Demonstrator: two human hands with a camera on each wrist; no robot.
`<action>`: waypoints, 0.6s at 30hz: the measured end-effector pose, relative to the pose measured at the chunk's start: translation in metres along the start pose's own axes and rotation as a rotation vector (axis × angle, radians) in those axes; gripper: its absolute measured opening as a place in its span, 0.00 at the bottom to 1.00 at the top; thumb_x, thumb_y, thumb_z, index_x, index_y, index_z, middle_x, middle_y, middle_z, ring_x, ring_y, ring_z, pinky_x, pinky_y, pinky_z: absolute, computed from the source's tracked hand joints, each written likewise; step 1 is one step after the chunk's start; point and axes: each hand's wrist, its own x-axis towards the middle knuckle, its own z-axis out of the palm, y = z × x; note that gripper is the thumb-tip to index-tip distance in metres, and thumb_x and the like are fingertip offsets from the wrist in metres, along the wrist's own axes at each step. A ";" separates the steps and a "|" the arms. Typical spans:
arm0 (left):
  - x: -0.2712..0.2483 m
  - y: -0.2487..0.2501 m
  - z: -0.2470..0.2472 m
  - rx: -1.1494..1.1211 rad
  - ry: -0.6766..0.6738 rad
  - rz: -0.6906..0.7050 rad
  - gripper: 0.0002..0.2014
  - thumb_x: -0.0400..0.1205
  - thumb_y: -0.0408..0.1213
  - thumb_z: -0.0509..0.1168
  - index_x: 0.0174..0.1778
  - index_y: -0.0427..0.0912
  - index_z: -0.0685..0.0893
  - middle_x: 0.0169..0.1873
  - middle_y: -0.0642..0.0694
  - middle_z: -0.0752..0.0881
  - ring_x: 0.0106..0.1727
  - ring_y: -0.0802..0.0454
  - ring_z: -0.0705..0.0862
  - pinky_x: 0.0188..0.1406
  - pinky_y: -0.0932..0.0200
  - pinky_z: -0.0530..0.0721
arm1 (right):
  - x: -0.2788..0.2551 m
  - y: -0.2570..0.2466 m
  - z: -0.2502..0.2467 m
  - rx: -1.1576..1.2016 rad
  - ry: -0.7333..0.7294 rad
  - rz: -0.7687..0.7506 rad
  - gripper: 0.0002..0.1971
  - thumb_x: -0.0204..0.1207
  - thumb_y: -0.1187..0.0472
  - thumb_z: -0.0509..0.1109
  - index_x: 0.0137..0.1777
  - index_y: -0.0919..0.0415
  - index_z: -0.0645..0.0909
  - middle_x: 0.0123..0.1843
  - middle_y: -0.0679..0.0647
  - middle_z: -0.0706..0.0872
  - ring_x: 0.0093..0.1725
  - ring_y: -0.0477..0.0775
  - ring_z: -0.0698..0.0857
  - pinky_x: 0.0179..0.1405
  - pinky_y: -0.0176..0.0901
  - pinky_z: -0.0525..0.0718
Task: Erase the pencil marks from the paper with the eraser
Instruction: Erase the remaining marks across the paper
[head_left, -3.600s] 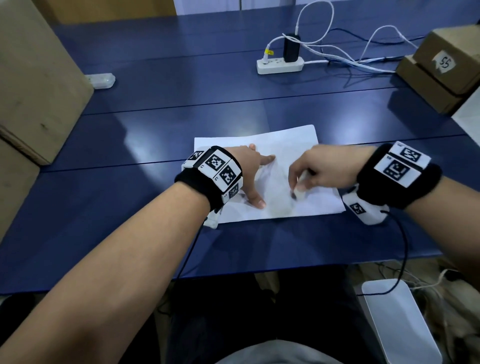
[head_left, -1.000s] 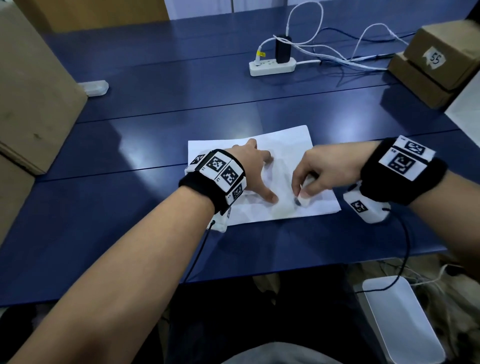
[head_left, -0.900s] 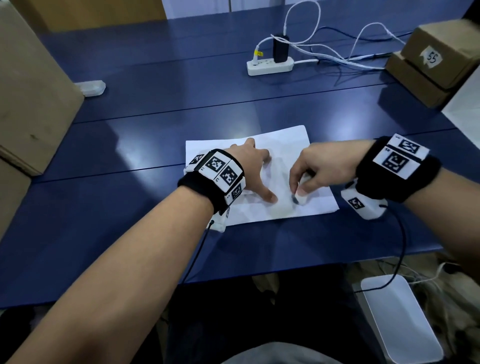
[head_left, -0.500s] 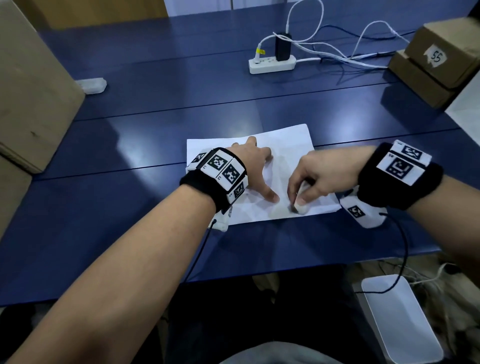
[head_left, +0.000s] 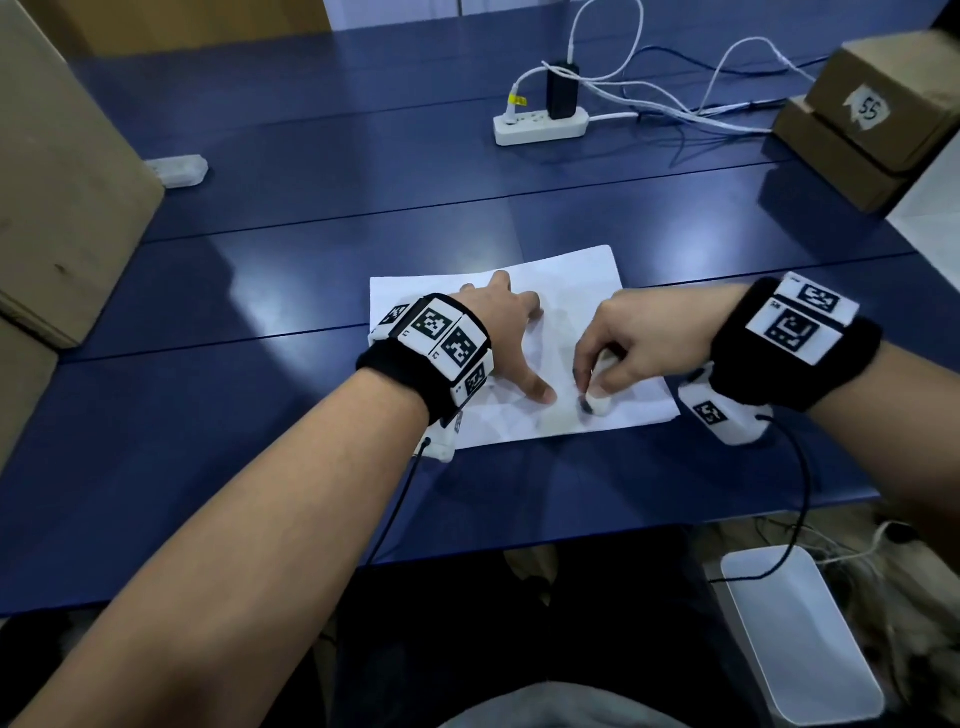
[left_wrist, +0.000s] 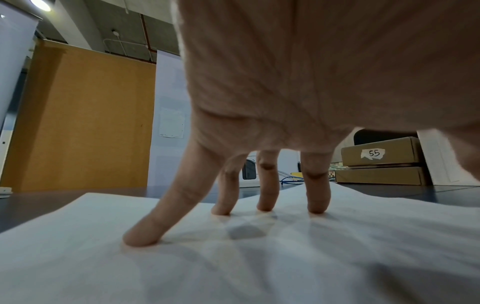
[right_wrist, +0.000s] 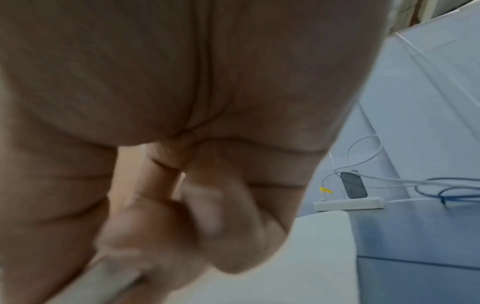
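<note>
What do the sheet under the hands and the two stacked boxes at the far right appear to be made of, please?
Sheet: thin white matte paper, judging by its creases and wavy edge. Stacked boxes: brown matte cardboard, apparently, with folded edges and a torn white label marked 55.

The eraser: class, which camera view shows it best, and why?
The head view: the eraser shows whole, pinched in the right hand, its dark tip on the paper. The right wrist view gives only a blurred sliver under the fingers; the left wrist view shows none.
</note>
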 end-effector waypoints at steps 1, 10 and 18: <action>0.000 0.000 0.000 0.003 -0.001 0.001 0.52 0.55 0.73 0.76 0.75 0.56 0.71 0.66 0.47 0.71 0.62 0.43 0.78 0.41 0.50 0.75 | 0.003 0.003 -0.002 -0.007 0.047 0.020 0.05 0.72 0.50 0.76 0.47 0.41 0.89 0.31 0.44 0.84 0.34 0.41 0.80 0.38 0.36 0.80; 0.000 0.000 0.000 -0.004 -0.012 0.002 0.52 0.56 0.73 0.76 0.75 0.56 0.70 0.66 0.48 0.70 0.62 0.43 0.77 0.41 0.50 0.74 | 0.007 0.015 -0.004 -0.012 0.234 0.126 0.03 0.73 0.52 0.74 0.45 0.44 0.88 0.30 0.40 0.83 0.39 0.42 0.80 0.41 0.39 0.81; -0.001 0.000 0.000 -0.002 -0.015 0.002 0.51 0.56 0.73 0.76 0.74 0.57 0.70 0.67 0.47 0.70 0.63 0.43 0.77 0.41 0.50 0.74 | 0.011 0.014 -0.005 0.007 0.250 0.146 0.05 0.73 0.50 0.75 0.47 0.45 0.89 0.29 0.41 0.80 0.34 0.41 0.79 0.40 0.36 0.80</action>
